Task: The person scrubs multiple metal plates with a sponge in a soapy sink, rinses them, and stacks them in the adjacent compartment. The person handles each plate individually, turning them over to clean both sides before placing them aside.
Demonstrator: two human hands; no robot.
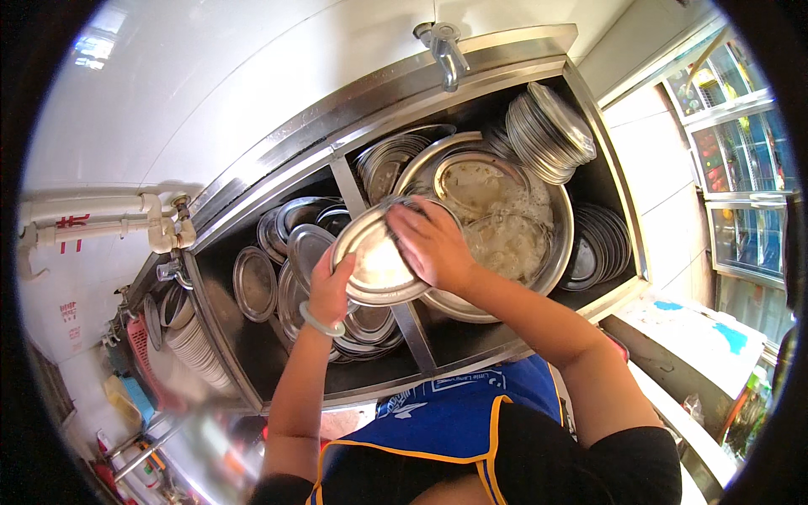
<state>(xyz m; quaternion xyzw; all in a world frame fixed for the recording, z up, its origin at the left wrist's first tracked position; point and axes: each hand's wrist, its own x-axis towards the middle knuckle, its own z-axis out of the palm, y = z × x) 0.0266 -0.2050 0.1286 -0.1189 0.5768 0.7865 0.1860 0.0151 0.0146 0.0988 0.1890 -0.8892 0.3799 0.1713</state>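
My left hand (333, 287), a pale bangle at its wrist, grips the near left rim of an oval stainless steel plate (372, 262), thumb on its upper face. The plate is held tilted above the sink divider (413, 338). Across its right side lies my right hand (435, 243), blurred, with a dark scrubber partly showing under the fingers. Just beyond, in the right sink basin, a large round metal bowl (565, 243) holds cloudy, foamy water. Oval plates (483, 183) lie in that water. Loose oval plates (255, 284) overlap in the left basin.
Stacked metal plates (549, 136) lean at the bowl's far right, with more plates (593, 246) below them. A tap (449, 60) overhangs the back edge. At left are a second tap (173, 273), white pipes (158, 221) and stacked dishes (196, 350) beside a pink basket (140, 344).
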